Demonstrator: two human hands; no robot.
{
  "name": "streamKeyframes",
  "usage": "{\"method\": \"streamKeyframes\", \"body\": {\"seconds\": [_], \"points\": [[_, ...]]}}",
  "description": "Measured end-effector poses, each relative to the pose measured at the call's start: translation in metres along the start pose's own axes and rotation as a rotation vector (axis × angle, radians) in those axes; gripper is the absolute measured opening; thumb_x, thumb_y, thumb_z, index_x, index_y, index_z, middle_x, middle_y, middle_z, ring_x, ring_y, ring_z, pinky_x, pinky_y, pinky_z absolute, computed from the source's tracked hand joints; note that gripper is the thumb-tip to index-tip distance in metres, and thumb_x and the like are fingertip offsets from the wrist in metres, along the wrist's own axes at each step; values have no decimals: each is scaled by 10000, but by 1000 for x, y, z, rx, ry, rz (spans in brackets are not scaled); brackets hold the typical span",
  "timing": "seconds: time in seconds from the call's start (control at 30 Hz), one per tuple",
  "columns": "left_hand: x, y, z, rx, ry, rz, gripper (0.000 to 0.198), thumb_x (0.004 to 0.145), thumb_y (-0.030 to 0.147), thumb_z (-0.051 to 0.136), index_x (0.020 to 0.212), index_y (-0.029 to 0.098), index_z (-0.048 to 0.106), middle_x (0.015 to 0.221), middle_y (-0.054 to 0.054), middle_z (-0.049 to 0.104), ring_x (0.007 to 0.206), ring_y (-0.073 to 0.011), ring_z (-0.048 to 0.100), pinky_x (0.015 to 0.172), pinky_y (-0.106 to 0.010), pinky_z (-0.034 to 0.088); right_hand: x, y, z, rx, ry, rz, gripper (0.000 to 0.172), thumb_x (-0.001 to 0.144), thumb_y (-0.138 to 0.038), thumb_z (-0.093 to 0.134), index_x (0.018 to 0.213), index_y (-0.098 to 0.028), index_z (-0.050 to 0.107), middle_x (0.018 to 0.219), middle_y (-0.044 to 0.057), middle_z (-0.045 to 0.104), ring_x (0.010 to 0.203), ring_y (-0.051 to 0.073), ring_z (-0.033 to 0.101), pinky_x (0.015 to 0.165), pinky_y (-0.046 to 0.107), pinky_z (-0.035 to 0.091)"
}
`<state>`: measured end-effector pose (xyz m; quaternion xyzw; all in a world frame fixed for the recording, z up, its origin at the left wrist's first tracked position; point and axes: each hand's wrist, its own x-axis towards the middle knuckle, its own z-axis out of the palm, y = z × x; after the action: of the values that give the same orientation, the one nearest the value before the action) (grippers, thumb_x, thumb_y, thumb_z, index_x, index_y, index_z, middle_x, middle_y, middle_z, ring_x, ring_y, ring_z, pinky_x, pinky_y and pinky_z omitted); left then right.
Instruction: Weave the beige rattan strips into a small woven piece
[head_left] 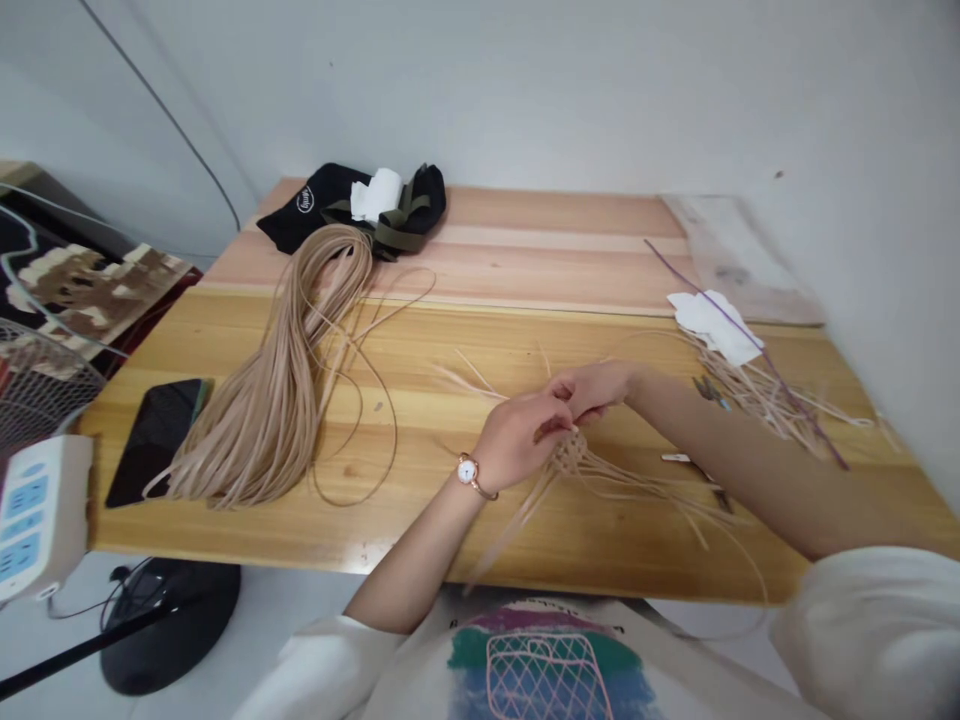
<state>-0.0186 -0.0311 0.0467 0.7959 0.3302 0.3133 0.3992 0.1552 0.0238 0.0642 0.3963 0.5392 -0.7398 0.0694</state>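
Note:
Both of my hands meet over a small woven piece of pale beige strands (571, 452) near the table's middle. My left hand (523, 432), with a watch (468, 470) on its wrist, is closed with thumb and fingertips pinching the upper edge of the weave. Just beyond it my right hand (594, 388) curls in, its fingers closed at the same spot and partly hidden behind the left. Loose strand ends spread from the weave toward the table's front edge, to the right and to the back left.
A large bundle of beige strands (274, 400) lies left, beside a dark phone (159, 440). Behind it sit a black bag (322, 205) and a white paper roll (377, 195). At right are cut strands (780, 400), a purple strand (739, 325), white paper (716, 325) and pliers (709, 390).

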Motion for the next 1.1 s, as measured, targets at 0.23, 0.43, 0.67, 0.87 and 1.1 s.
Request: {"method": "streamKeyframes", "body": {"seconds": [0.23,0.43,0.67,0.87,1.1], "points": [[6,-12,7,-352,328,-343,131,696,130,632,820,155,598,793,-28,666,711,-109,598,653,-213,439,5,27,9,160,442,-330,188,648,-305,624,716,-169,514,400,-100,438,335,33,315,351,166,205],[12,-22,10,-544,405,-485,138,653,108,645,785,132,611,738,-37,662,685,-110,604,677,-232,472,13,31,27,185,630,-484,223,662,-346,642,724,-177,509,453,-90,426,393,43,349,387,177,249],[10,-31,17,-459,389,-463,175,639,119,632,812,128,655,745,-41,685,682,-126,615,669,-239,480,16,27,38,95,835,-569,225,633,-347,673,687,-170,546,591,-36,512,548,78,451,520,217,376],[11,-29,17,-468,351,-460,101,651,116,598,744,120,639,692,-23,663,646,-114,594,655,-230,464,17,29,38,18,856,-549,159,665,-306,629,688,-166,555,607,-29,510,559,83,435,536,224,364],[11,-27,17,-506,340,-477,102,640,102,602,736,125,631,676,-14,650,627,-104,583,640,-218,452,18,31,38,40,834,-545,169,662,-307,636,697,-168,546,583,-46,477,541,79,421,519,216,342]]}}
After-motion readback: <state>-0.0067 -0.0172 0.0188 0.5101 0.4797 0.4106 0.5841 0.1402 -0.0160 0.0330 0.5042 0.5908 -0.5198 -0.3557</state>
